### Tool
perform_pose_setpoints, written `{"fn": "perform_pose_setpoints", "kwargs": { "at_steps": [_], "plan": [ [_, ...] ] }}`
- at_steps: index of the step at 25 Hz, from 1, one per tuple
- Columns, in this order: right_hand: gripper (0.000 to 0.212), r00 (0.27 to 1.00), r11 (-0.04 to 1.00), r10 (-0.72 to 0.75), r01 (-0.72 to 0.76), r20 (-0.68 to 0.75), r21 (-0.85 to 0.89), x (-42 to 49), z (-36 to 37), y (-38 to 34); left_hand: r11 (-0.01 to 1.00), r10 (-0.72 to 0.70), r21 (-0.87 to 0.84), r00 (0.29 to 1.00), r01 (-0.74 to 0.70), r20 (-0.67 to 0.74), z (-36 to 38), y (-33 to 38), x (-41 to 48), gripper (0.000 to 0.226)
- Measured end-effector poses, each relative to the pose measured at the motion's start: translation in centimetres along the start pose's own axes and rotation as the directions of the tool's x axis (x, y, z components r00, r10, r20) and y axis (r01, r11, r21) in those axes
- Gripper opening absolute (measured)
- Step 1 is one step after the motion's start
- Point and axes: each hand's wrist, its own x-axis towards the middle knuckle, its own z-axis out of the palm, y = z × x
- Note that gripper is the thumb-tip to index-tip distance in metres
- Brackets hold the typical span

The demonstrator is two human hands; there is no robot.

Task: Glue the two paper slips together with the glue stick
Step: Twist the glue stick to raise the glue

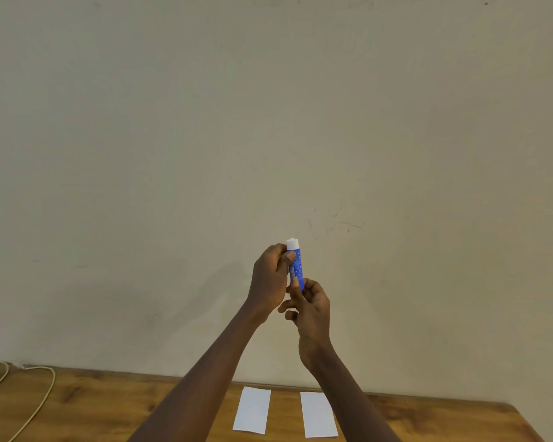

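A blue glue stick point(296, 264) with a white top stands upright in the air, well above the table and in front of the wall. My left hand point(270, 282) grips its upper part near the white top. My right hand point(310, 309) pinches its lower end between thumb and fingers. Two white paper slips lie side by side on the wooden table point(109, 406) below my arms: the left slip point(252, 409) and the right slip point(318, 414), a small gap apart. My right forearm covers the right slip's right edge.
A pale cable point(35, 406) curls across the table's left end. A bare beige wall point(268, 122) rises directly behind the table. The table's right corner point(521, 419) slants off at the lower right.
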Motion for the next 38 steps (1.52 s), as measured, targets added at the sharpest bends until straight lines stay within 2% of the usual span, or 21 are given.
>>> {"fn": "perform_pose_setpoints", "kwargs": {
  "at_steps": [4,9,15,18,20,25,30,35,38],
  "plan": [
    [0.035,0.999,0.999,0.032,-0.032,0.009,0.024,-0.29,0.27,0.03,1.000,0.010,0.018,1.000,-0.009,-0.014,0.16,0.14,-0.34,0.014],
    [0.019,1.000,0.999,0.003,-0.002,0.025,-0.044,-0.55,0.14,0.38,1.000,0.013,0.025,1.000,-0.012,-0.017,-0.10,0.34,-0.30,0.015],
    [0.035,0.996,0.998,0.045,-0.049,0.080,0.045,-0.68,0.05,0.24,1.000,0.008,0.019,1.000,-0.008,-0.012,0.16,0.40,-0.52,0.014],
    [0.020,0.999,0.999,0.017,-0.019,0.052,0.036,-0.53,-0.19,0.08,1.000,0.007,0.015,1.000,-0.007,-0.006,-0.04,0.33,-0.43,0.016],
    [0.017,1.000,1.000,0.012,-0.012,0.006,0.021,-0.32,-0.22,-0.03,0.999,0.011,0.032,1.000,-0.011,-0.004,0.12,0.38,-0.58,0.019],
    [0.042,0.992,0.991,0.122,-0.124,0.035,0.060,-0.52,0.02,-0.27,0.997,0.012,0.070,1.000,-0.011,-0.011,0.36,0.33,-0.68,0.015],
    [0.019,0.998,0.996,0.063,-0.064,0.020,0.066,-0.61,-0.07,-0.09,0.999,0.020,0.050,1.000,-0.019,-0.010,0.08,0.58,-0.63,0.014],
    [0.038,0.994,0.984,0.110,-0.112,0.024,0.138,-0.83,0.39,-0.32,0.999,0.011,0.031,1.000,-0.011,-0.001,0.14,0.94,-0.70,0.013],
    [0.024,0.995,0.986,0.096,-0.098,0.022,0.138,-0.94,0.12,-0.23,1.000,0.007,0.019,1.000,-0.007,0.000,0.01,0.95,-0.72,0.013]
  ]
}}
